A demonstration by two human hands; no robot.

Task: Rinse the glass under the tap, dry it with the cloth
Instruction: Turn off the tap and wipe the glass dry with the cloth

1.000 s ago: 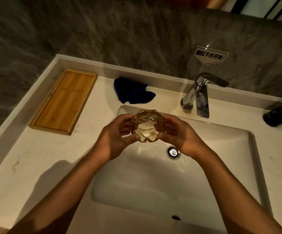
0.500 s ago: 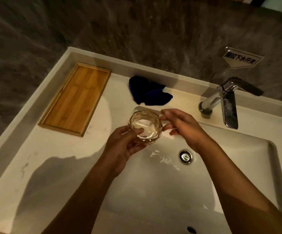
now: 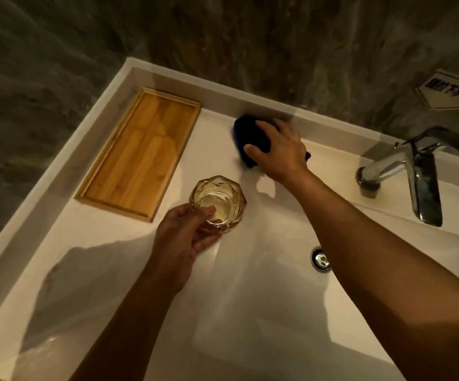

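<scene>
One sign (image 3: 452, 90) on the dark stone wall, up past the fingertips (image 3: 280, 122) of the right hand and above the tap (image 3: 415, 166). White plate, dark Chinese characters, too blurred here to read. No other text shows.

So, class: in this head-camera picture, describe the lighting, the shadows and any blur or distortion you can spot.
Head view: dim, warm light; the left hand holding the glass throws a hard shadow on the counter; the wall sign is blurred; the right hand on the blue cloth looks slightly smeared; the counter's straight edges bow, wide-angle distortion.
</scene>
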